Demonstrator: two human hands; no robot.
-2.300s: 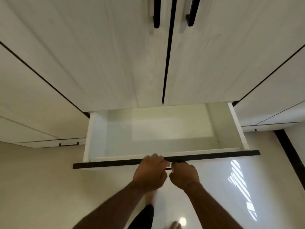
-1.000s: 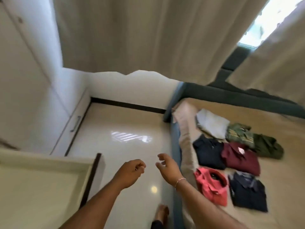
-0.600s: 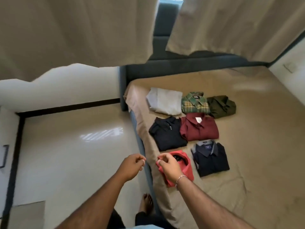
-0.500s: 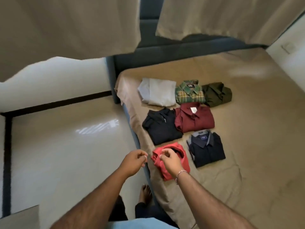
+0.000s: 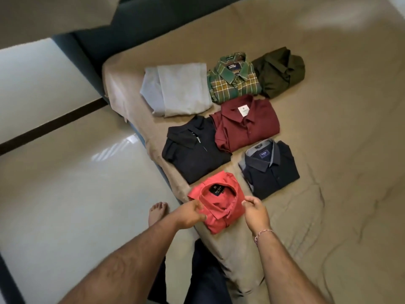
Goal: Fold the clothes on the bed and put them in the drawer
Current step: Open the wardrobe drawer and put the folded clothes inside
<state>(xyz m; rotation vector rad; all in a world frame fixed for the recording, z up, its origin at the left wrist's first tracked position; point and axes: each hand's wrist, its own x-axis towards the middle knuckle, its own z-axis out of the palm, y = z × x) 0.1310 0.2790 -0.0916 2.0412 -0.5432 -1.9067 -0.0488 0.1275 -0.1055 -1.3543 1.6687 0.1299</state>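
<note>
Red folded shirt (image 5: 217, 205) lies at bed (image 5: 328, 150) edge, 6 o'clock of the folded pile. L hand (image 5: 190, 213) grips its 9 o'clock side, fingers curled on cloth. R hand (image 5: 255, 210) at 3 o'clock side, fingers bent; contact unclear. Black shirt (image 5: 195, 154) at 12.

Both hands reach the folded red shirt (image 5: 219, 202) at the bed (image 5: 341, 150) edge, left hand (image 5: 190, 214) gripping its left side, right hand (image 5: 256, 212) curled at its right, six other folded garments beyond.
</note>
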